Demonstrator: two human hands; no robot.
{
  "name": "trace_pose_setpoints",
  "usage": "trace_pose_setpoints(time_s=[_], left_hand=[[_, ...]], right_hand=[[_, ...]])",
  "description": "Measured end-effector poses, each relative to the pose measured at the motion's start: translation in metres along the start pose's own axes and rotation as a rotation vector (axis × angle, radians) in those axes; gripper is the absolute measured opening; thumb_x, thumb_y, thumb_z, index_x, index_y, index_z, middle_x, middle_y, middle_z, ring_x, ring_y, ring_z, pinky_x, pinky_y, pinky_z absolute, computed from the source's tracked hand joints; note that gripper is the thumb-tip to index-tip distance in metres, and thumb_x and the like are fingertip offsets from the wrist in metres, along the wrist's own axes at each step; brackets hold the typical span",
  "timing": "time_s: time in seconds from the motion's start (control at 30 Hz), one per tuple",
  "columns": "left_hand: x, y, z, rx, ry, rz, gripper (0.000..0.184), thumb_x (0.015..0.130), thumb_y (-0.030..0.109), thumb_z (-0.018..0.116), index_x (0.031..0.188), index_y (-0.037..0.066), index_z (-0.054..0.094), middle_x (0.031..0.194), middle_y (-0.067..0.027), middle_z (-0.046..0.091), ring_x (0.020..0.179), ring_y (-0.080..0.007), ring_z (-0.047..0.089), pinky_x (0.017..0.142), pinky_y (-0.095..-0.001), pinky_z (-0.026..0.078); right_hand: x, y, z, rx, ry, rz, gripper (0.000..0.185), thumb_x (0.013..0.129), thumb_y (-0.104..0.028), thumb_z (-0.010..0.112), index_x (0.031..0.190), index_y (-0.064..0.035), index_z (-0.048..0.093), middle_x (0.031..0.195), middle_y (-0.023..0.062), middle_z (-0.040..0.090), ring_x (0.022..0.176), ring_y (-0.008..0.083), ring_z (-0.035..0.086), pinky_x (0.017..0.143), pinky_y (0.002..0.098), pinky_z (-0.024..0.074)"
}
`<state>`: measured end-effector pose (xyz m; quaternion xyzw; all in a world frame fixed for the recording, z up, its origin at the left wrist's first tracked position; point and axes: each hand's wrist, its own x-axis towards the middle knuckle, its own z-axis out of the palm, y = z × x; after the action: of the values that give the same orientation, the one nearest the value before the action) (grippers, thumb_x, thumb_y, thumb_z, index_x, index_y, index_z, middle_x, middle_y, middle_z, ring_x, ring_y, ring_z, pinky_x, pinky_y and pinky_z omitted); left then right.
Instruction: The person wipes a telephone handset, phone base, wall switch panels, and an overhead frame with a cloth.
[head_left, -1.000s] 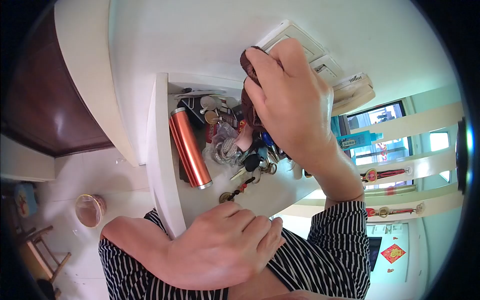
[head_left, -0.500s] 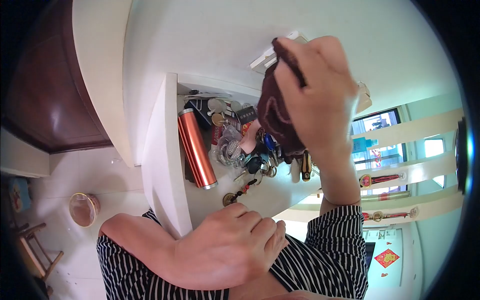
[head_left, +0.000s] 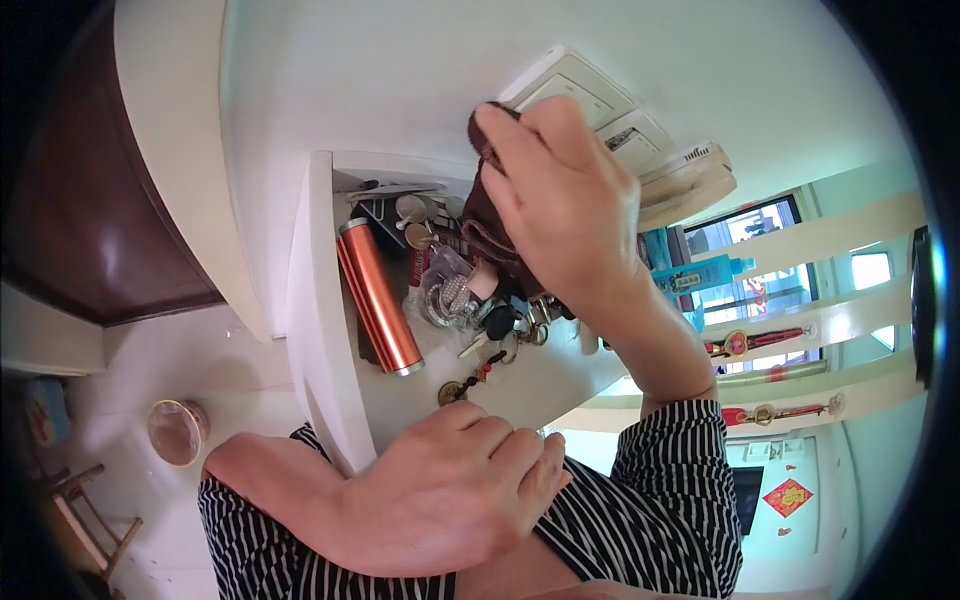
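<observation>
My right hand point(head_left: 565, 205) grips a dark brown cloth point(head_left: 487, 205), bunched below the fingers and sticking out above the thumb. It hangs over the jumble in a white drawer point(head_left: 325, 290). Near it lie keys on rings point(head_left: 538, 328), a beaded cord with a coin point(head_left: 452, 392), a clear plastic bag with a pale bead bracelet point(head_left: 450, 285) and a round black piece point(head_left: 500, 322). My left hand point(head_left: 450, 490) is curled closed at the drawer's near side; whatever its fingers hold is hidden. Along the drawer's left side rests a shiny orange tube point(head_left: 380, 295).
Wall switches point(head_left: 575, 85) and a cream handset-like object point(head_left: 690, 185) are above the drawer. Blue bottles point(head_left: 700, 275) stand on a shelf to the right. A waste bin point(head_left: 178, 432) and a wooden stool point(head_left: 95, 520) are on the floor at left.
My right hand has moved left and slightly down with the brown cloth, now nearer the middle of the drawer. The view has shifted, showing more of the wall switches. My left hand stays closed.
</observation>
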<state>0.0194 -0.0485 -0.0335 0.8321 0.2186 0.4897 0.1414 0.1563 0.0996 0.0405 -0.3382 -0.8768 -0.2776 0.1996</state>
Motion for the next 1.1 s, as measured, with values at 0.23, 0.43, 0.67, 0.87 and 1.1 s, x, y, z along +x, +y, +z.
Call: trace_pose_setpoints(time_s=[0.23, 0.43, 0.67, 0.87, 1.1], left_hand=[[0.002, 0.000, -0.002, 0.007, -0.034, 0.014, 0.035, 0.071, 0.019, 0.082, 0.100, 0.001, 0.075, 0.079, -0.0014, 0.063, 0.066, -0.0150, 0.063, 0.061, -0.0288, 0.049], [0.005, 0.001, -0.003, 0.026, -0.056, -0.007, 0.037, 0.069, 0.017, 0.083, 0.102, 0.001, 0.075, 0.079, -0.0006, 0.063, 0.066, -0.0154, 0.063, 0.060, -0.0295, 0.049], [0.009, 0.002, -0.004, 0.022, -0.078, -0.055, 0.040, 0.065, 0.014, 0.083, 0.103, 0.002, 0.075, 0.079, -0.0010, 0.065, 0.064, -0.0167, 0.063, 0.060, -0.0306, 0.050], [0.015, 0.005, -0.006, 0.038, -0.111, -0.097, 0.036, 0.073, 0.014, 0.083, 0.106, 0.002, 0.076, 0.080, -0.0025, 0.067, 0.064, -0.0180, 0.064, 0.061, -0.0314, 0.052], [0.017, 0.007, -0.006, 0.050, -0.093, -0.147, 0.034, 0.074, 0.013, 0.082, 0.107, 0.003, 0.076, 0.080, -0.0028, 0.067, 0.065, -0.0183, 0.064, 0.060, -0.0318, 0.052]], right_hand=[[-0.024, 0.025, 0.016, -0.014, 0.089, -0.186, 0.055, 0.067, -0.004, 0.081, 0.121, -0.0078, 0.073, 0.095, 0.0036, 0.055, 0.078, 0.0212, 0.061, 0.063, 0.0333, 0.0528], [-0.032, 0.043, 0.026, -0.036, 0.211, -0.246, 0.036, 0.079, -0.009, 0.070, 0.114, -0.0032, 0.071, 0.086, 0.0016, 0.051, 0.073, 0.0166, 0.059, 0.054, 0.0284, 0.0516], [-0.029, 0.046, 0.036, -0.086, 0.303, -0.302, 0.033, 0.075, -0.014, 0.069, 0.108, -0.0081, 0.070, 0.086, -0.0018, 0.049, 0.075, 0.0119, 0.057, 0.051, 0.0248, 0.0504], [-0.039, 0.052, 0.033, 0.030, 0.259, -0.143, 0.033, 0.068, -0.006, 0.080, 0.100, -0.0083, 0.072, 0.090, 0.0033, 0.056, 0.071, 0.0211, 0.062, 0.059, 0.0335, 0.0527], [-0.053, 0.066, 0.029, -0.012, 0.229, -0.018, 0.014, 0.078, -0.012, 0.069, 0.090, -0.0119, 0.062, 0.087, 0.0025, 0.049, 0.078, 0.0196, 0.063, 0.057, 0.0337, 0.0542]])
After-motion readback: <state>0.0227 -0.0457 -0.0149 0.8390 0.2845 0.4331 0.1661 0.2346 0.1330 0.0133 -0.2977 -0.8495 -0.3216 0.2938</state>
